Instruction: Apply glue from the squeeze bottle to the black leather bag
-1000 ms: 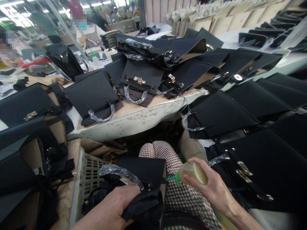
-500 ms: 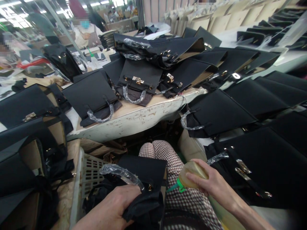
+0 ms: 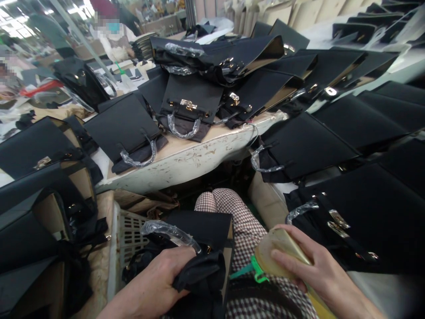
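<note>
On my lap rests a black handbag point(image 3: 199, 221), its handle point(image 3: 169, 232) wrapped in clear plastic and a small gold fitting near its base. My left hand point(image 3: 162, 274) is closed on the bag, gripping dark cloth-like material at its near end. My right hand point(image 3: 308, 257) is wrapped round a squeeze bottle point(image 3: 274, 252) of yellowish liquid with a green cap. The bottle lies tilted, and its thin green nozzle point(image 3: 242, 271) points left, with the tip at the tan-lined side edge of the bag. Whether the tip touches the edge I cannot tell.
A white plastic basket point(image 3: 131, 232) stands left of my lap. Black handbags lie on the worn-edged table point(image 3: 186, 157) ahead, with more stacked at the left point(image 3: 29, 146) and right point(image 3: 358, 212). A co-worker point(image 3: 114, 42) in a face mask is across the table.
My right hand and the bottle have moved slightly right and down, the nozzle still by the bag's edge. My left hand keeps its hold on the bag. The view has shifted a little.
</note>
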{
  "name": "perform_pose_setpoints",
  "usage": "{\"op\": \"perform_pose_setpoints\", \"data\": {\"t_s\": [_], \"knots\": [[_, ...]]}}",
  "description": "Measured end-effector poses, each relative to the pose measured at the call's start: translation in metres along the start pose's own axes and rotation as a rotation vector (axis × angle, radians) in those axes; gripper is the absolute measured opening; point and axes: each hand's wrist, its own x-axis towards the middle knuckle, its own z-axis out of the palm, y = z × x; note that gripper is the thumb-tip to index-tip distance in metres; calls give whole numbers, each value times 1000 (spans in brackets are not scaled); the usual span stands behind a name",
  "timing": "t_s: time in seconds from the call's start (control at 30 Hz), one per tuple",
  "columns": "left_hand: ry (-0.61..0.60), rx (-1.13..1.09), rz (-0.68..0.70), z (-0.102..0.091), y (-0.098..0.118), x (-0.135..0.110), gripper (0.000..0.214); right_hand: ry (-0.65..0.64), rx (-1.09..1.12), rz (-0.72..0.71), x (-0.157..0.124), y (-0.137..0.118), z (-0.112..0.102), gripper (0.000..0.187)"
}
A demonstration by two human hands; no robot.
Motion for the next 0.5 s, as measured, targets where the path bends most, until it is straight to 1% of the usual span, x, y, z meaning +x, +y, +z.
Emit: {"op": "perform_pose_setpoints", "data": {"t_s": [0.1,0.13,0.17,0.27,0.33,0.47,0.5], "knots": [[12,20,14,0,-3,0,15,-1,48,28,-8,3,1,86],[14,25,15,0,-4,0,15,-22,70,34,-11,5,1,88],[15,27,15,0,-5,0,15,-47,89,35,-13,6,2,88],[19,23,0,0,-7,0,13,-88,150,7,-23,7,6,79],[23,10,1,-1,-7,0,12,-65,204,-1,-31,5,12,75],[42,0,9,-3,-7,0,7,10,295,38,-39,0,19,80],[50,-3,10,-3,-7,0,5,-2,296,40,-39,1,19,81]]}}
